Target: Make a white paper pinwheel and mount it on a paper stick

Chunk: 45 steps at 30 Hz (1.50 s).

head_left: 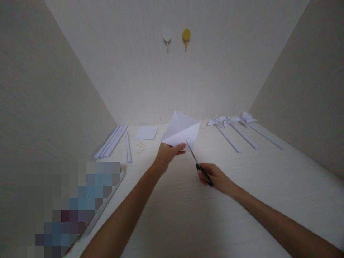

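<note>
Firstly, the folded white paper [181,132] is the landmark; it is lifted above the pale table [188,215], near the middle of the view. Far to the left of the paper, a bundle of rolled paper sticks [110,142] lies on the table beside the left wall, and one single rolled stick [128,147] lies just to the right of the bundle. Between this stick and the paper, a flat white sheet [146,133] rests on the table, with some small pale pieces [139,145] in front of it; what they are is too small to tell. The left hand [168,154] is directly below the paper and pinches its lower corner between thumb and fingers. Just right of that corner, the blade tips of the black-handled scissors [197,164] touch the lower edge of the paper. The right hand [215,177] is closed around the scissor handles, below and to the right of the paper. Further right of the paper, three paper pinwheels [233,123] on long sticks lie side by side on the table. Above the paper, a white hook [167,36] and a yellow hook [186,36] are on the back wall.
</note>
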### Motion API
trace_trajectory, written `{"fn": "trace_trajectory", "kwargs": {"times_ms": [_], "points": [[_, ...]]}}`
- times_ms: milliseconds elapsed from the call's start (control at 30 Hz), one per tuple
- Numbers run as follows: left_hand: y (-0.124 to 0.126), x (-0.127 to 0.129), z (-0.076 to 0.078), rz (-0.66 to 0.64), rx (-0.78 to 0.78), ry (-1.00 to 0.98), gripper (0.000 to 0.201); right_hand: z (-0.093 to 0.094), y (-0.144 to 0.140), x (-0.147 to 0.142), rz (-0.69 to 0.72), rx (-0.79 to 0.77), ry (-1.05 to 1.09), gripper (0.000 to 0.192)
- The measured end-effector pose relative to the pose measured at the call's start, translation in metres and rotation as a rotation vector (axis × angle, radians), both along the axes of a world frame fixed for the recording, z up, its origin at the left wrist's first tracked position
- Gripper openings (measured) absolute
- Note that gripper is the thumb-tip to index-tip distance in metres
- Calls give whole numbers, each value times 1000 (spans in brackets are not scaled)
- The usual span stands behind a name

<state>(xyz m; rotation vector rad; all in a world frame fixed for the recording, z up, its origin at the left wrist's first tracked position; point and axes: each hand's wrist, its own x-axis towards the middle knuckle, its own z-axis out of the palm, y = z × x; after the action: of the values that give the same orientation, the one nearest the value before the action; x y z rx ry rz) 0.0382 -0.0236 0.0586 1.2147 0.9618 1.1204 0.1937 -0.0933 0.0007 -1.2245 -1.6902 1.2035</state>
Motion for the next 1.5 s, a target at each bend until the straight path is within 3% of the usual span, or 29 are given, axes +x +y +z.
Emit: {"fn": "trace_trajectory", "kwargs": {"times_ms": [500,767,1000,1500], "points": [[2,-1,-3,-20,-17,1,31,-2,0,-1,-38,-29,21,32],[0,1,-6,-59,-68,18,15,-2,2,0,-11,8,-4,34],[-6,6,-6,-92,-94,45,19,1,1,1,-25,65,-9,35],[-3,4,-8,-79,-105,62,17,-3,2,0,-72,-6,7,36]]}}
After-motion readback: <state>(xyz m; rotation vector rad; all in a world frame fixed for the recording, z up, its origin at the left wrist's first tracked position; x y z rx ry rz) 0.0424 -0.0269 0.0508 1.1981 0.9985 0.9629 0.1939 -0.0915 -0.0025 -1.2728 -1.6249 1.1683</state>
